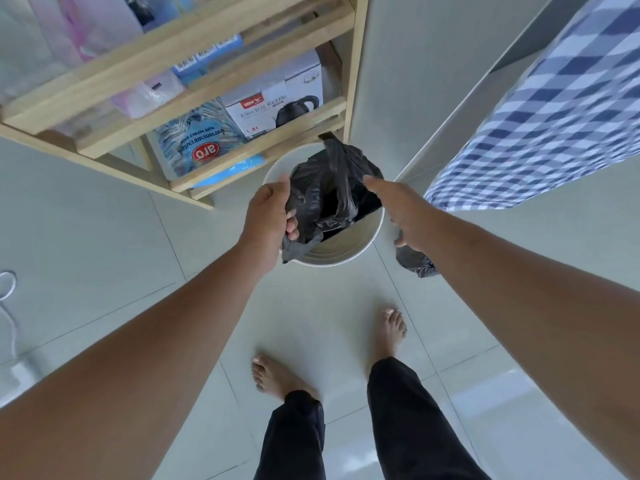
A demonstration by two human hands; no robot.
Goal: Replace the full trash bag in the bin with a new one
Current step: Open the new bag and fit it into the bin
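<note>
A round white bin [341,249] stands on the tiled floor below me, by the foot of a wooden shelf. A black trash bag [330,194] hangs crumpled over the bin's mouth, partly inside it. My left hand [268,211] grips the bag's left edge at the bin's near-left rim. My right hand [403,209] reaches over the bin's right rim with fingers stretched out, touching the bag's right side. A second lump of black plastic [415,263] shows just under my right wrist; whether that hand holds it I cannot tell.
The wooden shelf unit [194,74] stands close behind the bin, holding an electric kettle box [277,103] and a blue water pack [199,140]. A blue checked cloth [540,123] hangs at the right. My bare feet [273,375] stand on the floor.
</note>
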